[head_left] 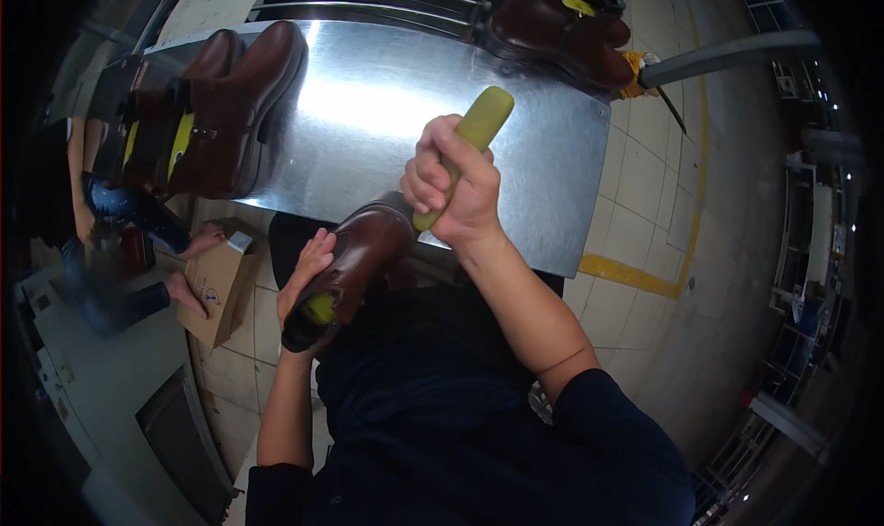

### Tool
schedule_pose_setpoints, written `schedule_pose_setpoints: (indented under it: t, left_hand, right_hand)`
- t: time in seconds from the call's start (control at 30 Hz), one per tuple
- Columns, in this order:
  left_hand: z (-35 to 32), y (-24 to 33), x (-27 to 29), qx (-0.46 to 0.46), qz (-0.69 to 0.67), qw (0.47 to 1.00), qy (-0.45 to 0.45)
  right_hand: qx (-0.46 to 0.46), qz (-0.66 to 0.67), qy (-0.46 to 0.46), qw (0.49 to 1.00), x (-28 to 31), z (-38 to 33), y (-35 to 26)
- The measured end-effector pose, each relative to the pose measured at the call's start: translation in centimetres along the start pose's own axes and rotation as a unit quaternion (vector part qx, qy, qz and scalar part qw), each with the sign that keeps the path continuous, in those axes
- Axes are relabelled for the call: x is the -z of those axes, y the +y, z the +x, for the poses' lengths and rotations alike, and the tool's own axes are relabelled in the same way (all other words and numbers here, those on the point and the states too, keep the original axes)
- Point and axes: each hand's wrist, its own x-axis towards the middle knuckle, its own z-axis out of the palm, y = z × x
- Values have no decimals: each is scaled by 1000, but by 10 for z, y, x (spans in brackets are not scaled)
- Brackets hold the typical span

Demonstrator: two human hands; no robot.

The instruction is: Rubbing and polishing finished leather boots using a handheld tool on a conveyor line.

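Fingers (425, 178) of my right hand (456, 190) are clenched around a yellow-green tool handle (471, 144), whose long axis runs from far right down toward near left, its lower end meeting the toe of a brown boot (361, 254). My left hand (307, 277) grips that boot from the left, fingers curled over its upper, and the boot lies tilted with its toe far and its dark opening near, just above my lap. I see yellow-green inside the opening, possibly a last, though the view is too dim to be sure. So the boot sits just near and left of the right hand, and the left hand is the nearer 1. 2 more brown boots (216, 112) stand on the metal table (387, 93) at far left.
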Motion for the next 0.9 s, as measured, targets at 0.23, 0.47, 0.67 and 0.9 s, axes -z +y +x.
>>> schedule_pose_setpoints:
  t: [0.23,0.47,0.67,0.9]
  left_hand:
    - [5,6,-2,7,-11,1000,24]
    - [17,40,10,211,-37,977,7]
    - [93,87,17,-103,54,985,-130]
    - [102,86,-10,-70,185,959,-204]
  right_hand:
    - [-5,-8,19,1000,-6,-5,13]
    - [162,-174,36,971,-8,-9,19]
    - [167,-87,58,980,33,-34,-55]
    - [216,-151,68,962,44,-72,-99]
